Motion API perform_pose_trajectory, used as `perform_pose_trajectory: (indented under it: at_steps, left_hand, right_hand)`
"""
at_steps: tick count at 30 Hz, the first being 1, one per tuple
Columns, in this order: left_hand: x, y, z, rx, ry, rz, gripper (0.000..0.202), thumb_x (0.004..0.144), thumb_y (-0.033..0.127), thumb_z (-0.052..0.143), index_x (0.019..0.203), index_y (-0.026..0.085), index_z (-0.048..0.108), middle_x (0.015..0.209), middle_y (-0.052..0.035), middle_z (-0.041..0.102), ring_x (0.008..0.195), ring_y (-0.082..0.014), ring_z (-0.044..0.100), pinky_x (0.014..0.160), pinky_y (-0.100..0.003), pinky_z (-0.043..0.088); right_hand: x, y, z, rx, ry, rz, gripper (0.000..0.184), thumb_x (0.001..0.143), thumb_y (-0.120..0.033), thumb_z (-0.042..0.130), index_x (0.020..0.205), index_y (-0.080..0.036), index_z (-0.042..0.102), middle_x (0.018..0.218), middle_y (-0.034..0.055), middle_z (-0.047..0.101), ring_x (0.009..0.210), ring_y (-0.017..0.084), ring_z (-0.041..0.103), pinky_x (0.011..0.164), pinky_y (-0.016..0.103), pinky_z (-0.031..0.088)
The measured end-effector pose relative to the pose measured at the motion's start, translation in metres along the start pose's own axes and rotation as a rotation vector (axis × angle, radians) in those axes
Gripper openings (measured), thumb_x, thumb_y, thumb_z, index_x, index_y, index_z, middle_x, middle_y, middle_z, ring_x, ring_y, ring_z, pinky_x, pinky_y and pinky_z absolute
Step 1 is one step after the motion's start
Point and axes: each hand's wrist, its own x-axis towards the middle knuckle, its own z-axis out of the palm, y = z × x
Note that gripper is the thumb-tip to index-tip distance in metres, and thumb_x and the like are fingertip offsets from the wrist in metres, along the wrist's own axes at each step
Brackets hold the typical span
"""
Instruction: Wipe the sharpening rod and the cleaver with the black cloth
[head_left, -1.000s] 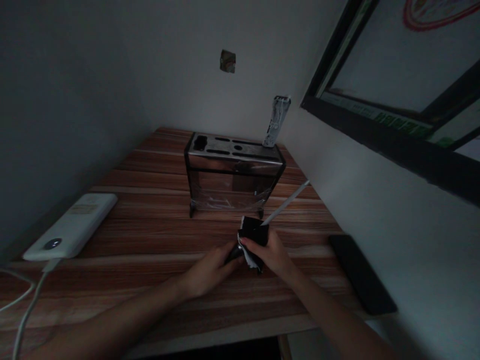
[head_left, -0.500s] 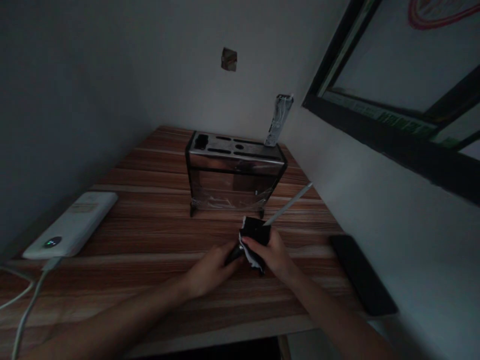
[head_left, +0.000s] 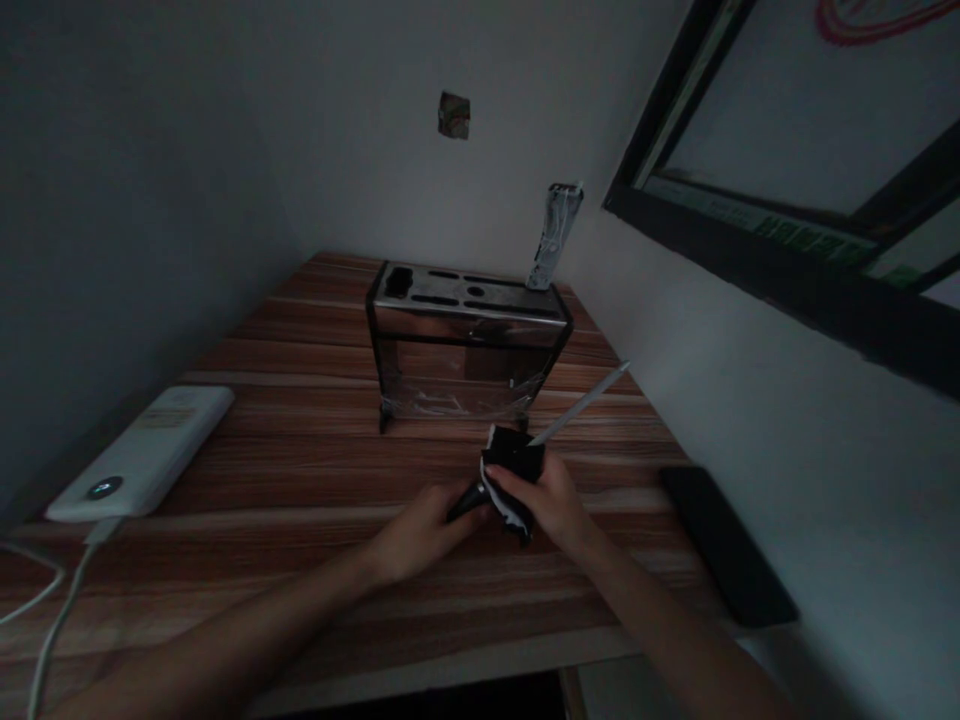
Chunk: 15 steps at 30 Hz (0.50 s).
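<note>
My left hand (head_left: 424, 532) is closed around the black handle of a knife (head_left: 581, 403). Its slim grey blade slants up and to the right, tip free in the air. Around the blade near the handle, my right hand (head_left: 551, 498) grips a black cloth (head_left: 513, 452) with a white edge or underside. The cloth hides that part of the blade. Just beyond both hands stands a knife block (head_left: 471, 300) with a slotted metal top, dark frame and clear sides. A grey, flat piece (head_left: 553, 238) with whitish streaks sticks up from its right end.
At the left on the wood-grain table (head_left: 300, 450) lies a white power bank (head_left: 146, 450) with a cable (head_left: 64, 610) plugged in. A black phone-like slab (head_left: 726, 545) lies by the right wall. A dark-framed window or panel (head_left: 750, 240) is at upper right.
Both hands keep their hold on the knife and the cloth. The cloth and right hand have shifted very slightly up and right; the view has tilted a little.
</note>
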Motion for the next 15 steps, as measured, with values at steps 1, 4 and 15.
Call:
perform_pose_trajectory:
  at_steps: [1,4,15]
  left_hand:
    - [0.0,0.0,0.0,-0.005,0.0,-0.002,0.025,0.086,0.034,0.044,0.085,0.013,0.058,0.075,0.0011,0.057,0.068,-0.0133,0.051,0.064,-0.021,0.041]
    - [0.0,0.002,0.0,-0.005,0.004,-0.008,0.027,0.086,0.036,0.044,0.086,0.013,0.058,0.076,0.0008,0.057,0.07,-0.0139,0.051,0.065,-0.022,0.04]
    - [0.0,0.0,-0.001,0.068,0.019,-0.026,0.027,0.085,0.04,0.043,0.078,0.015,0.052,0.067,0.003,0.047,0.062,-0.0117,0.044,0.058,-0.021,0.036]
  right_hand:
    - [0.001,0.0,-0.001,-0.001,0.014,-0.015,0.026,0.061,-0.037,0.074,0.074,-0.016,0.066,0.064,0.0,0.065,0.055,0.013,0.06,0.05,0.022,0.048]
    - [0.003,-0.001,-0.003,0.015,0.05,-0.046,0.025,0.061,-0.035,0.074,0.075,-0.016,0.066,0.066,-0.0001,0.065,0.057,0.013,0.06,0.051,0.022,0.048]
    - [0.011,-0.01,-0.022,0.12,0.085,-0.029,0.027,0.06,-0.034,0.076,0.078,-0.017,0.066,0.064,-0.0008,0.067,0.053,0.013,0.061,0.05,0.023,0.05]
